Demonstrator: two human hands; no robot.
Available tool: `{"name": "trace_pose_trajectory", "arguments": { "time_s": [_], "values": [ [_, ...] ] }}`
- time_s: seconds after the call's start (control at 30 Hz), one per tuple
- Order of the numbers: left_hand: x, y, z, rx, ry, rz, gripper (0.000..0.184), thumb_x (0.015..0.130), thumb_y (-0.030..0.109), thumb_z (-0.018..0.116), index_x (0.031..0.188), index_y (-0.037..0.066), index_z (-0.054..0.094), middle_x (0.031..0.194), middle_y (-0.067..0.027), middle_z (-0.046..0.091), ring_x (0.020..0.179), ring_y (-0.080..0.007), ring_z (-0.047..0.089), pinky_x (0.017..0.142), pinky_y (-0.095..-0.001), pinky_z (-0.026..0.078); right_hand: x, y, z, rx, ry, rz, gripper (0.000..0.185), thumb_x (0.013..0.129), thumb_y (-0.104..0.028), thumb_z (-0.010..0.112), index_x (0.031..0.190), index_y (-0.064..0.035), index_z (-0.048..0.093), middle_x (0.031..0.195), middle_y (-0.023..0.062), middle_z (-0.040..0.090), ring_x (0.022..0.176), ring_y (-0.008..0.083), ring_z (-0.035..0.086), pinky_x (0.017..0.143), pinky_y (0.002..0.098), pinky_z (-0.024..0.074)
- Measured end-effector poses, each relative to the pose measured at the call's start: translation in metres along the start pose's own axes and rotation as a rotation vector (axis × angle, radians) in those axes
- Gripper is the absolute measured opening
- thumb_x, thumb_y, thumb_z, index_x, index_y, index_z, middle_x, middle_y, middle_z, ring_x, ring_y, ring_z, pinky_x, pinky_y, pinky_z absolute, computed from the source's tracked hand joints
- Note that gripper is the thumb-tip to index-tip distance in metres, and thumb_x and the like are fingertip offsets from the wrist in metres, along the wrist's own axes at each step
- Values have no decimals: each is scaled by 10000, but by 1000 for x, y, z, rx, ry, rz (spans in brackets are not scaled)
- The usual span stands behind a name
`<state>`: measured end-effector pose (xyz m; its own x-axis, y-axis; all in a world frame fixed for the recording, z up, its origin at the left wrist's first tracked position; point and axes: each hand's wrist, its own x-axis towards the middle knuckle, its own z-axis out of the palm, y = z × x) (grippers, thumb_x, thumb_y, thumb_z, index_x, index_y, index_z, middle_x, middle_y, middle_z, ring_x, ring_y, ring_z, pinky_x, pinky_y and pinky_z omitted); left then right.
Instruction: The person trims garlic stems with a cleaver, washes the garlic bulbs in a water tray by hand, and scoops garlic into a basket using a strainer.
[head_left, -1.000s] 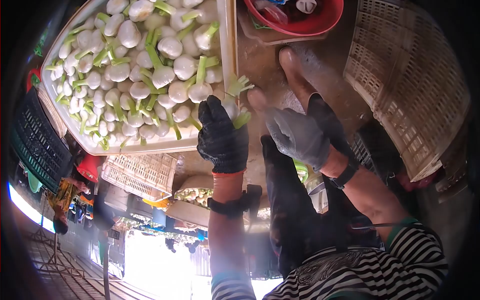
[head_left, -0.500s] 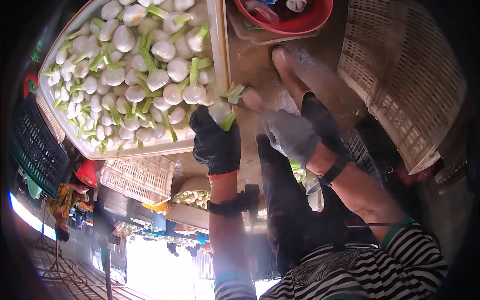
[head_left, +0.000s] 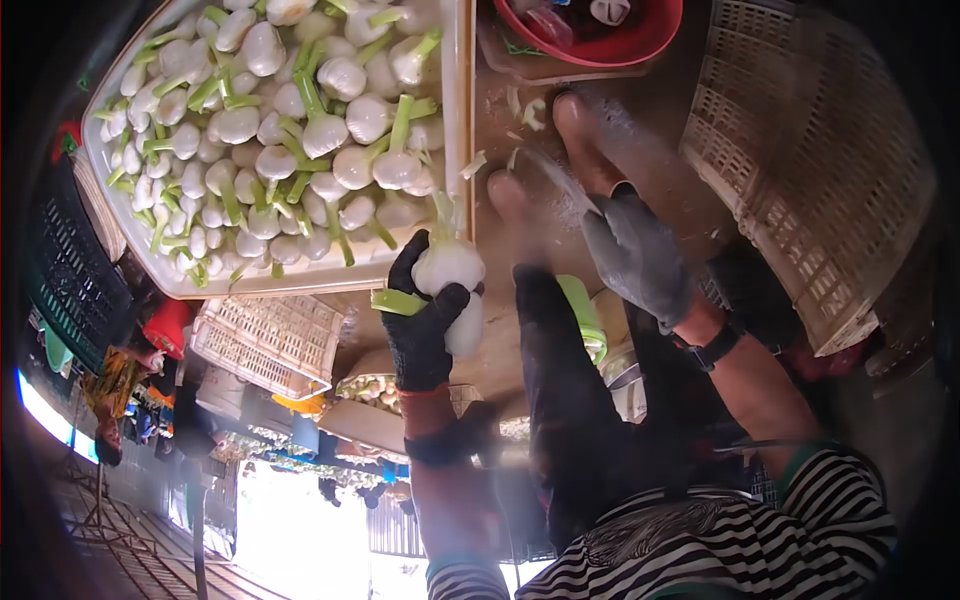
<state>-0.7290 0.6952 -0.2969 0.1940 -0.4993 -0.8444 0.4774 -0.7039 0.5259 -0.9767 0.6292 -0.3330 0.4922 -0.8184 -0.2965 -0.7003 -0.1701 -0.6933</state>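
Observation:
My left hand (head_left: 425, 325), in a black glove, grips white bulbs that look like fresh garlic or onions. One round bulb (head_left: 448, 266) sits at the fingertips with its pale green stalk upward. A second bulb (head_left: 464, 330) lies below it in the palm, and a cut green stalk (head_left: 398, 302) sticks out to the left. My right hand (head_left: 638, 255), in a grey glove, is closed on a knife; its blade (head_left: 560, 175), blurred, points up and left, apart from the bulbs. A white tub (head_left: 458, 120) heaped with similar bulbs in water stands beyond my left hand.
Trimmed scraps (head_left: 532, 112) lie on the wet floor (head_left: 500, 235) near my bare feet. A red basin (head_left: 640, 45) is at the top, a large plastic crate (head_left: 810, 160) at right. Another crate (head_left: 265, 345) stands below the tub. A person (head_left: 108, 400) is at far left.
My right hand with the knife has moved right and up, away from the bulb. My left hand has dropped slightly and turned, bringing the bulbs into view.

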Motion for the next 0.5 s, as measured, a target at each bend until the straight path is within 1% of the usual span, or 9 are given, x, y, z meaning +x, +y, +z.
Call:
{"name": "trace_pose_trajectory", "arguments": {
  "time_s": [0.03, 0.07, 0.13, 0.17, 0.2, 0.3, 0.37, 0.4, 0.5],
  "values": [
    [0, -1, 5, -138, -55, -60, 667, 700, 58, 710, 1301, 8, 425, 1135, -141, 549, 987, -244, 583, 838, -347, 509, 1, -5, -12, 38, -67, 5, 210, 811, -53, 595, 1018, -27, 611, 857, 144, 578, 715, 318, 538, 639, 354, 453],
    [4, -9, 4, -174, -177, -61, 668, 725, 160, 689, 1312, 4, 411, 1118, -150, 561, 994, -267, 588, 818, -365, 522, 3, -10, -25, 76, -134, 13, 245, 809, -50, 596, 1052, -26, 614, 868, 148, 574, 756, 317, 532, 677, 362, 444],
    [4, -23, 8, -290, -198, -99, 640, 767, 250, 659, 1308, 17, 410, 1139, -184, 553, 954, -332, 588, 752, -443, 516, 10, -14, -33, 151, -118, -66, 224, 791, -90, 630, 1014, -65, 629, 714, 106, 564, 612, 278, 518, 589, 366, 406],
    [3, -32, 6, -343, -206, -119, 631, 788, 296, 644, 1306, 23, 410, 1149, -201, 549, 935, -364, 588, 719, -482, 513, 12, -14, -31, 178, -86, -108, 227, 786, -106, 642, 1011, -76, 631, 683, 89, 559, 586, 265, 519, 579, 362, 400],
    [6, -33, 4, -411, -257, -216, 613, 805, 315, 612, 1291, -5, 419, 1165, -211, 549, 963, -382, 582, 765, -503, 507, 13, -14, -29, 204, -55, -151, 230, 781, -123, 654, 1008, -87, 633, 652, 72, 554, 560, 252, 521, 568, 358, 393],
    [-2, -31, 16, -541, -229, -340, 518, 835, 294, 573, 1215, -46, 482, 1136, -209, 573, 973, -360, 597, 798, -483, 516, 17, -14, -31, 222, -82, -201, 255, 769, -151, 675, 1018, -108, 635, 614, 44, 540, 532, 230, 526, 561, 353, 386],
    [-6, -31, 26, -420, -275, -300, 441, 856, 275, 512, 1129, -70, 547, 1069, -193, 614, 966, -325, 614, 830, -434, 523, 17, -10, -34, 172, -133, -212, 264, 766, -158, 678, 1024, -118, 635, 612, 38, 534, 527, 224, 527, 560, 353, 384],
    [-3, -32, 33, -534, -296, -362, 432, 855, 270, 506, 1115, -70, 557, 1051, -190, 622, 956, -319, 619, 830, -422, 525, 15, -8, -38, 154, -128, -212, 262, 768, -156, 676, 1024, -121, 635, 615, 38, 534, 523, 223, 526, 558, 351, 382],
    [7, -45, 41, -537, -332, -467, 533, 813, 262, 602, 1233, -34, 462, 1130, -206, 576, 986, -350, 597, 841, -413, 519, 12, -3, -50, 142, -64, -207, 248, 779, -139, 664, 1025, -124, 634, 624, 48, 532, 516, 231, 527, 553, 349, 380]
  ]
}}
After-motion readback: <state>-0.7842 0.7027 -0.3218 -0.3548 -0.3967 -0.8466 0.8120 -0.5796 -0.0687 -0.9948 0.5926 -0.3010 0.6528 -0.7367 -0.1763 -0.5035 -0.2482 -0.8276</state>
